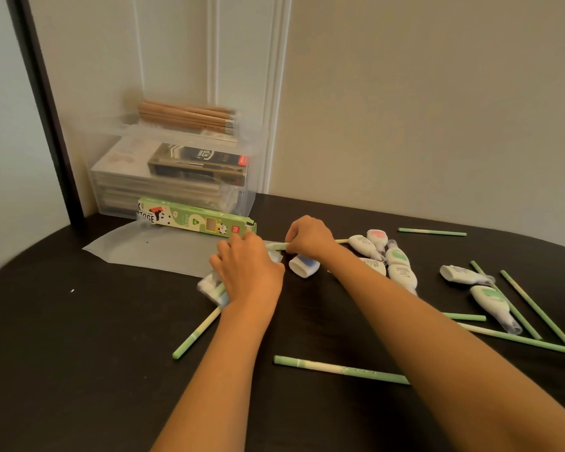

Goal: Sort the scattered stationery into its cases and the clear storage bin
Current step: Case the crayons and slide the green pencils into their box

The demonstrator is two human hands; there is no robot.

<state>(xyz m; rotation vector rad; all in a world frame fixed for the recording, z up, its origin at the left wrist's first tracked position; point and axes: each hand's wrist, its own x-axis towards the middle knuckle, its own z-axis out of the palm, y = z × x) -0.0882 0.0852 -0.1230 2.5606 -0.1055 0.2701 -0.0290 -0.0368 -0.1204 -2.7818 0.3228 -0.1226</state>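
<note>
Pale panelled wall is standing behind the dark counter (79,370) where I am working. My right hand (309,238) is curling its fingers round one end of a green-and-white pencil (276,246), holding it just in front of the open end of the green pencil box (196,218), which is lying on its side. My left hand (247,272) is resting palm down over a small clear packet (211,287) with white and blue pieces inside; I cannot tell whether its fingers are gripping the packet or only lying on it. A frosted plastic sheet (150,247) is lying flat under the box. The clear storage bin (170,177) is sitting in the far left corner against the wall, holding a black 0.5 mm pen box (198,163), with brown wooden pencils (186,117) lying on top. A blue-and-white correction tape (304,265) is sitting just beside my right wrist, and more white correction tapes (398,265) are lying scattered to the right. Other green pencils (340,370) are lying scattered across the counter, some under my forearms.
</note>
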